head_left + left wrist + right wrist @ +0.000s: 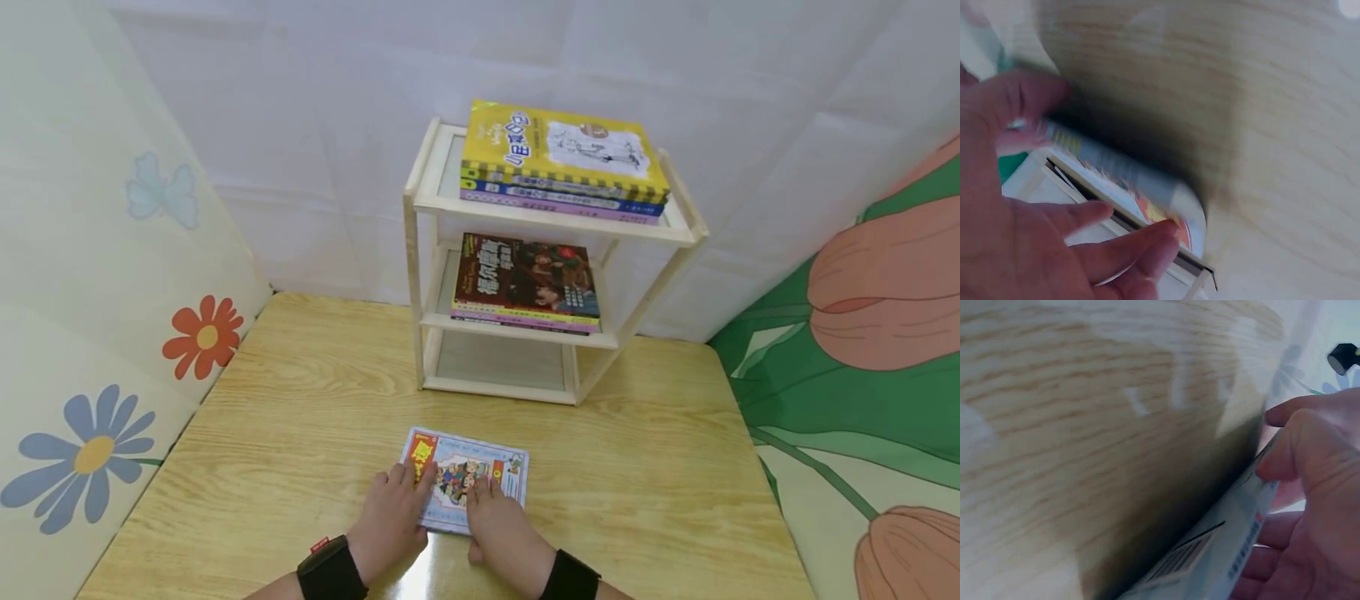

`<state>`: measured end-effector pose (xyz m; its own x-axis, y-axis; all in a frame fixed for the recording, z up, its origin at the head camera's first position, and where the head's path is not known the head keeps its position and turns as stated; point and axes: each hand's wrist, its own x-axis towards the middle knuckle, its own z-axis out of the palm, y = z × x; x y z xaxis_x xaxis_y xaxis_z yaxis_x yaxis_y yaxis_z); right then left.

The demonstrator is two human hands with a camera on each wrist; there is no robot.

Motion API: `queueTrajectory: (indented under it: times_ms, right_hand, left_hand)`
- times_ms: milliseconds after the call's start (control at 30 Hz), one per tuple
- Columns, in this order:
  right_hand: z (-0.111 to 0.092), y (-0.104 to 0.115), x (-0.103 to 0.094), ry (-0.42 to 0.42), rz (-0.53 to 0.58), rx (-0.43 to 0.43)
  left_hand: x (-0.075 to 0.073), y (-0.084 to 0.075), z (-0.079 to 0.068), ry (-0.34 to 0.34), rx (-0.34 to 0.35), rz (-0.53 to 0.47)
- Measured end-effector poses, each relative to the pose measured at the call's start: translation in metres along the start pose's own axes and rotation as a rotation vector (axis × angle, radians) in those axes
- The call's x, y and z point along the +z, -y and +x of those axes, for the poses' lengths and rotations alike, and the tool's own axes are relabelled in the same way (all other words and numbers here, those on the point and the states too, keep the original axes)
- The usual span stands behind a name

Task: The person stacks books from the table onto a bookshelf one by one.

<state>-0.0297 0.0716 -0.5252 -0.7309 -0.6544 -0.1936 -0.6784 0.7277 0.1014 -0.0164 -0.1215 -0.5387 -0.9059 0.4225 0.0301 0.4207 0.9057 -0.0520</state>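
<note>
A thin comic book (474, 450) with a pale blue border and a cartoon group on its cover is near the front of the wooden table. My left hand (392, 515) holds its left part, with fingers over the cover and the thumb at the near edge. On the right part, my right hand (508, 527) grips it the same way. The right wrist view shows the thumb against the back cover near a barcode (1182, 557), that side of the book tilted off the tabletop. Motion blurs the book's spine (1116, 159) in the left wrist view.
Behind the book stands a three-tier wooden shelf (517, 397). A stack of books topped by a yellow one (558, 150) lies on its top tier, and another under a dark brown book (525, 275) on the middle tier. Flower-printed cloths (112, 333) flank the table (300, 400).
</note>
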Motion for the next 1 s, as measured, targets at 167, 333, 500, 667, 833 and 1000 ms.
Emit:
queueTrajectory:
  times_ms: [167,333,500,667,833,1000]
  right_hand:
    - [-0.003,-0.004,-0.008,-0.012,0.022,-0.019]
    - [-0.007,-0.015,-0.006,-0.070,0.064,-0.032]
    - [-0.012,-0.025,-0.005,-0.109,0.107,-0.038]
    - [-0.017,-0.034,-0.010,-0.159,0.176,-0.024]
    - [-0.018,-0.046,-0.018,-0.224,0.185,-0.006]
    - [-0.023,-0.059,-0.034,-0.203,0.182,0.031]
  left_hand:
    - [0.003,-0.005,0.000,-0.017,0.081,-0.035]
    - [0.005,-0.007,0.001,-0.039,0.115,-0.137]
    - [0.005,-0.007,0.005,-0.089,0.137,-0.236]
    - [-0.002,-0.007,0.011,-0.085,0.141,-0.241]
    - [-0.017,-0.006,0.022,-0.117,0.162,-0.162]
    - [-0.039,-0.004,0.033,-0.121,0.194,-0.101]
